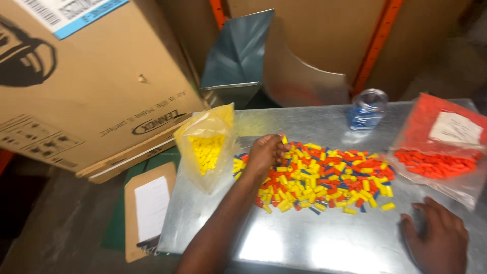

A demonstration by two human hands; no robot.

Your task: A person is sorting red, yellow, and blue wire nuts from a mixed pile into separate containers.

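From the head view, looking down over the shiny sheet-metal table, the left hand reaches in from the seven o'clock corner and sits at the nine o'clock edge of the spread heap of small yellow, red and blue plastic caps. Its fingers are pinched narrow on one small yellow plastic cap, which pokes up out of the fingertips with its long axis pointing roughly to twelve o'clock. The clear plastic bag half full of yellow caps stands just beside that hand, at its nine o'clock, mouth upward and sagging open; so the pinched cap lies between heap and bag, and nearer the bag than anything else on the table. The right hand rests flat on the metal at the five o'clock corner, fingers loosely spread and holding nothing, well apart from the heap and far from the yellow bag. The flat clear bag of orange-red caps with a white label lies at three o'clock, and a small clear jar of blue caps at one o'clock. A brown clipboard with white paper lies below the table's left edge, under a large cardboard box.
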